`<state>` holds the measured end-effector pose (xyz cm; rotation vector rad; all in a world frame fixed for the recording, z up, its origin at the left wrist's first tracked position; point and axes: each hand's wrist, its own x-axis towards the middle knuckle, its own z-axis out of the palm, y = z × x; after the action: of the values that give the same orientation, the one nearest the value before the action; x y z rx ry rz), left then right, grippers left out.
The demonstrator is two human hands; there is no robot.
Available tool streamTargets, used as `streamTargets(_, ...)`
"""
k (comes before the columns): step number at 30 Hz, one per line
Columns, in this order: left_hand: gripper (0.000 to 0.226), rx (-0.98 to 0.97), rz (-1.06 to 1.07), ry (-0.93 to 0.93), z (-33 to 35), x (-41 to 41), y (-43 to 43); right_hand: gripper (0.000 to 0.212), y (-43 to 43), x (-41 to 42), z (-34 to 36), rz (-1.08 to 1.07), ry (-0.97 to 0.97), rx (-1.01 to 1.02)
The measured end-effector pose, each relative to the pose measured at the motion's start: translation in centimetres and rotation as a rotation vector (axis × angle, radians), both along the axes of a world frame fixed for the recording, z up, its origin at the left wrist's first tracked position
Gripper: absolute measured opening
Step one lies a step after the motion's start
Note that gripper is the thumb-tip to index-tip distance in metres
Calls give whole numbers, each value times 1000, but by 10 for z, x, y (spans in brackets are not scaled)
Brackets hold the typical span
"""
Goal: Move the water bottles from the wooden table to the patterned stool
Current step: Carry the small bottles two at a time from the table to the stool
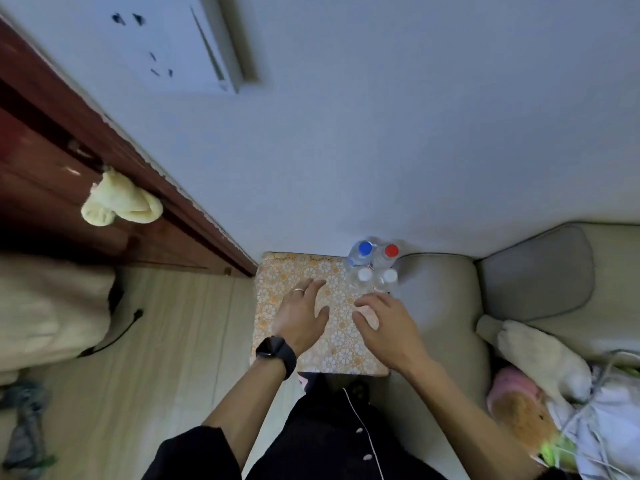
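Observation:
Several clear water bottles stand upright in a tight cluster at the far right corner of the patterned stool [277, 271]: one with a blue cap [364, 248], one with a red cap [391, 250], and two white-capped ones [364, 274] [390, 275] in front. My left hand [302, 315], with a ring and a black watch, hovers over the stool's middle with fingers spread and holds nothing. My right hand [384, 323] hovers just in front of the white-capped bottles, fingers loosely spread, empty. No wooden table is in view.
A grey sofa [450, 306] with a cushion [533, 271] flanks the stool on the right, with clothes and cables [571, 410] piled on it. A dark wooden door [52, 168] with a pale cloth [117, 199] on its handle stands at left. Bedding [45, 306] lies lower left.

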<state>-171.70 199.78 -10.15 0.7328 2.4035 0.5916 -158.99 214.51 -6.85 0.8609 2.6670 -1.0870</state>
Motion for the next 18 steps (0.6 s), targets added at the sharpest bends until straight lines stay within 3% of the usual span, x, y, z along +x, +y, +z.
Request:
streamTargets(4,48,6,109,142,35,-11,-20,27,0,-32,34,205,40,177)
streamTargets(8,44,-20,275,256,67,-8,-69,22,-22,-61,66,355,236,274)
streamTargets(13,41,-116,593,363,104,33,-173,26,-86,-88,87,608,388,207)
streamTargets(18,43,-242,1010,439,146,131,-300,25,-209,-96,109,972,515,93)
